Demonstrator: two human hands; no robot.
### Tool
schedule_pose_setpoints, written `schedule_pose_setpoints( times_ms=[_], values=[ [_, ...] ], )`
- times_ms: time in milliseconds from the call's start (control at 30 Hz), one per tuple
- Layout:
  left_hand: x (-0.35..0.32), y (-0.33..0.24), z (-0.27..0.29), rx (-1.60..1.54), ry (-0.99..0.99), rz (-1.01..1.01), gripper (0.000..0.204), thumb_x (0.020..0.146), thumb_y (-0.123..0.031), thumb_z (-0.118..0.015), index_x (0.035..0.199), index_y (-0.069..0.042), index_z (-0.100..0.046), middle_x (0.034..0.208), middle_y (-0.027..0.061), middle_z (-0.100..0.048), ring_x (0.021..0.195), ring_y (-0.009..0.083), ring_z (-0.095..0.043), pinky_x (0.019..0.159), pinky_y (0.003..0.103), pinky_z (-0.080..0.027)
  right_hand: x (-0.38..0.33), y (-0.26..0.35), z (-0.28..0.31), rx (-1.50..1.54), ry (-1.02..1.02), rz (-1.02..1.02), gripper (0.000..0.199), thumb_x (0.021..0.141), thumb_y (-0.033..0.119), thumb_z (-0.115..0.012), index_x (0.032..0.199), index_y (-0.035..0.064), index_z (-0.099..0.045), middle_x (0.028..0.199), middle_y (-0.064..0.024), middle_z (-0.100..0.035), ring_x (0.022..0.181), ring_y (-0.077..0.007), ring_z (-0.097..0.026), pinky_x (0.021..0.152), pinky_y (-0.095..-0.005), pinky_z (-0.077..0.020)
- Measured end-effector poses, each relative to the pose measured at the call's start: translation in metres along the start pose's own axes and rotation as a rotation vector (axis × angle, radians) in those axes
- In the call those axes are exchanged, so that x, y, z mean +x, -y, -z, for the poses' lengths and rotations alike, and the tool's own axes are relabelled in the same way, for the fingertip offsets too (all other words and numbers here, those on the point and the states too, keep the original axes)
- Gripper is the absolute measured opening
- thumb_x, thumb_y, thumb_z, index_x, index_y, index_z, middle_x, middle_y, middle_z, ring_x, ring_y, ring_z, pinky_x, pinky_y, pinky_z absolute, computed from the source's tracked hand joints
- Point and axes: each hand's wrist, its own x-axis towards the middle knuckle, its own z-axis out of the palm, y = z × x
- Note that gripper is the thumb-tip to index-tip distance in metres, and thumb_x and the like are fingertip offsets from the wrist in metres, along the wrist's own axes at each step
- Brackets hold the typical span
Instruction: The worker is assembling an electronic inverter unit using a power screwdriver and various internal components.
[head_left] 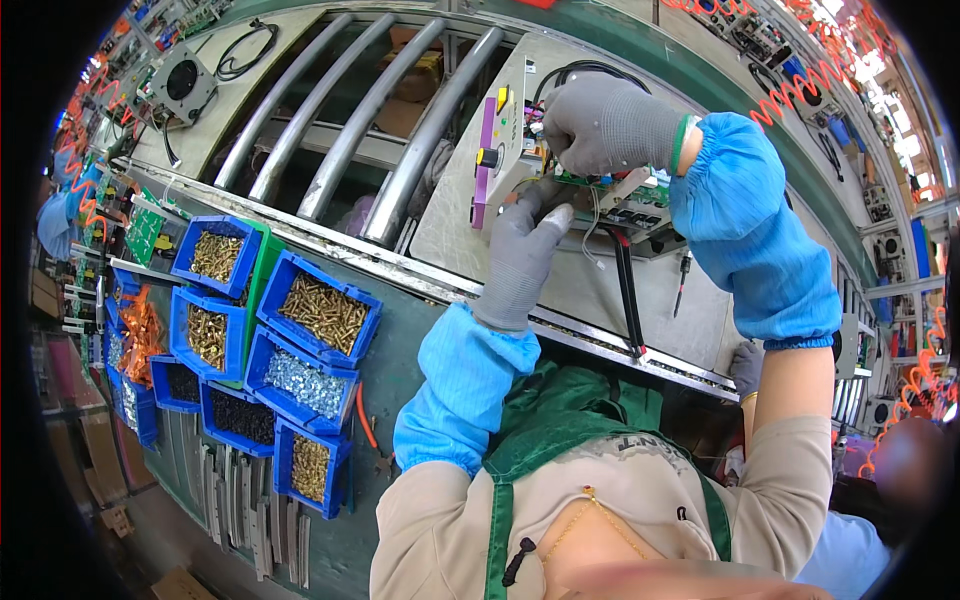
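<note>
Counted: two grey-gloved hands, left (520,262) and right (600,125), at 12 o'clock; four grey metal conveyor rollers (345,110) at 11 o'clock; seven blue plastic parts bins (270,345) at 9 o'clock — four of brass screws, one of silver hardware, two of black parts.

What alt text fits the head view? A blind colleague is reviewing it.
Two grey-gloved hands, left hand and right hand, work on a green circuit board in a pale device on a workbench. Blue bins of screws sit left.
</note>
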Motion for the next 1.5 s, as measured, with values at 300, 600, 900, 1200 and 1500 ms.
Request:
schedule_pose_setpoints(
  times_ms=[300, 600, 900, 1200, 1500],
  values=[
    [0.0, 0.0, 0.001, -0.012, 0.001, 0.013, 0.043, 0.088, -0.011, -0.056, 0.125, 0.009, -0.051, 0.115, 0.0136, -0.06, 0.103, 0.016, -0.055, 0.092, 0.028, -0.043, -0.002, 0.013, 0.003, -0.051, 0.008, -0.098, 0.023, 0.069, 0.021, -0.063, 0.082, 0.0036, -0.071, 0.073, -0.0158, -0.065, 0.069, -0.0304, -0.064, 0.066, -0.0384, -0.0508],
    [0.002, 0.0, 0.004, 0.103, -0.004, -0.018, 0.04, 0.088, -0.011, -0.057, 0.123, 0.006, -0.053, 0.107, 0.0107, -0.062, 0.094, 0.0144, -0.058, 0.086, 0.027, -0.046, -0.018, 0.009, -0.014, 0.009, -0.184, -0.071, 0.03, 0.075, 0.023, -0.063, 0.097, 0.0039, -0.069, 0.086, -0.0166, -0.066, 0.08, -0.0321, -0.064, 0.072, -0.0406, -0.0512],
    [-0.002, 0.008, -0.012, 0.437, 0.144, 0.214, 0.023, 0.088, -0.016, -0.062, 0.105, 0.0, -0.065, 0.086, 0.0058, -0.065, 0.074, 0.0106, -0.059, 0.068, 0.025, -0.049, -0.117, -0.01, -0.071, 0.294, -0.594, 0.0, 0.015, 0.076, 0.017, -0.061, 0.084, 0.0066, -0.067, 0.074, -0.0125, -0.062, 0.066, -0.0291, -0.061, 0.062, -0.0396, -0.0489],
    [-0.028, 0.019, -0.01, 0.633, 0.218, 0.215, 0.025, 0.086, -0.014, -0.059, 0.106, 0.001, -0.064, 0.082, 0.0096, -0.066, 0.071, 0.0135, -0.061, 0.066, 0.028, -0.049, -0.148, 0.008, -0.193, 0.602, -0.061, -0.513, 0.079, 0.073, 0.017, -0.068, 0.143, 0.0129, -0.031, 0.078, -0.0125, -0.063, 0.071, -0.0294, -0.065, 0.064, -0.0402, -0.0496],
    [-0.051, -0.013, -0.049, 0.717, 0.359, -0.438, 0.031, 0.076, -0.012, -0.074, 0.104, -0.006, -0.063, 0.103, 0.0117, -0.053, 0.085, 0.0242, -0.058, 0.07, 0.033, -0.05, -0.153, 0.01, -0.164, 1.218, -0.441, -0.104, 0.038, 0.088, 0.013, -0.054, 0.125, 0.004, -0.057, 0.097, -0.0089, -0.067, 0.077, -0.0159, -0.064, 0.072, -0.0309, -0.0515]
  ],
)
